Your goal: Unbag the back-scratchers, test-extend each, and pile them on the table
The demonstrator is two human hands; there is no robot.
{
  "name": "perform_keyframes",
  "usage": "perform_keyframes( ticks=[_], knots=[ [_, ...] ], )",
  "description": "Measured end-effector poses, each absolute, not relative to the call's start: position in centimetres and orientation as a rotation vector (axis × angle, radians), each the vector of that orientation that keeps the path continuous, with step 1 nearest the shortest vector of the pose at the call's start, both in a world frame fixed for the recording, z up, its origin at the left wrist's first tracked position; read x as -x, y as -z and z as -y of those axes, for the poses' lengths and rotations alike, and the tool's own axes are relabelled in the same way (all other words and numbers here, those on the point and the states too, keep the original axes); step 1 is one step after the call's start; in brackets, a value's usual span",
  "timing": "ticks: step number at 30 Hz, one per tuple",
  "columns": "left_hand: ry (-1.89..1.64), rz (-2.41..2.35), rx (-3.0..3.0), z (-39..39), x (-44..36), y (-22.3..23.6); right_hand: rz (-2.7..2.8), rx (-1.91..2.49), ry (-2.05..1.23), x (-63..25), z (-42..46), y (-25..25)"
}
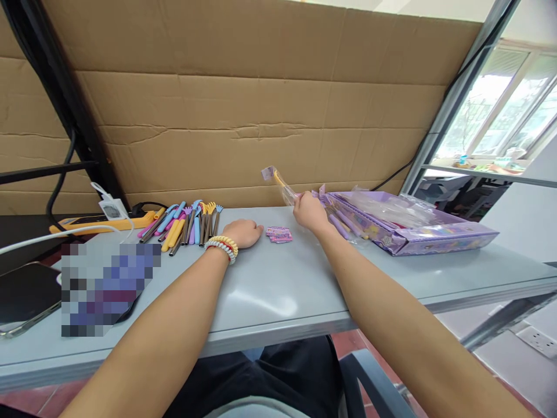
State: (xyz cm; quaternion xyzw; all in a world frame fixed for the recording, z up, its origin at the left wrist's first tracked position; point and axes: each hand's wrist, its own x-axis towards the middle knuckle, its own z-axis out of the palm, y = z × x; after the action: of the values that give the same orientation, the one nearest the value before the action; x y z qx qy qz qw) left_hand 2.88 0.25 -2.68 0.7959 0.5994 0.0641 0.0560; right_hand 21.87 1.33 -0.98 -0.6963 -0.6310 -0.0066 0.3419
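Observation:
My right hand (310,212) is closed on a clear plastic packet (285,190). A yellow stick shows inside it, with a small printed label at its upper end. My left hand (243,233), wearing beaded bracelets at the wrist, rests curled on the table; nothing shows in its fingers. Just left of it lies a pile of coloured sticks with claw-like ends (191,223), resembling small back scratchers. Between my hands are small pink printed cards (279,234). Right of my right hand, purple wrapped sticks (339,225) lie against a purple box (418,235).
Clear plastic wrapping (387,206) lies in the box. A yellow tool-like object (104,222), a white plug with cable (112,208), a dark phone (28,293) and a blurred-out item (111,290) occupy the left side. A cardboard panel (261,104) stands behind the grey table (270,290).

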Motion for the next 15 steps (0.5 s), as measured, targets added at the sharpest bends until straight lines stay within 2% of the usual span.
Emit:
perform_keyframes(
  ticks=[3, 7, 10, 15],
  knots=[
    [-0.470, -1.977, -2.248, 0.1, -3.2, 2.2, 1.559, 1.599, -0.170, -21.3, -1.0, 0.5],
    [-0.812, -2.000, -2.184, 0.6, -3.3, 1.5, 1.447, 1.191, -0.755, -20.3, -0.1, -0.4],
    [-0.947, -1.885, -2.175, 0.8, -3.5, 1.4, 1.402, 0.948, -1.040, -19.7, 0.7, -0.9],
    [-1.138, -1.507, -2.047, 0.4, -4.1, 1.8, 1.383, 0.840, -1.283, -18.8, 1.2, -0.6]
  ],
)
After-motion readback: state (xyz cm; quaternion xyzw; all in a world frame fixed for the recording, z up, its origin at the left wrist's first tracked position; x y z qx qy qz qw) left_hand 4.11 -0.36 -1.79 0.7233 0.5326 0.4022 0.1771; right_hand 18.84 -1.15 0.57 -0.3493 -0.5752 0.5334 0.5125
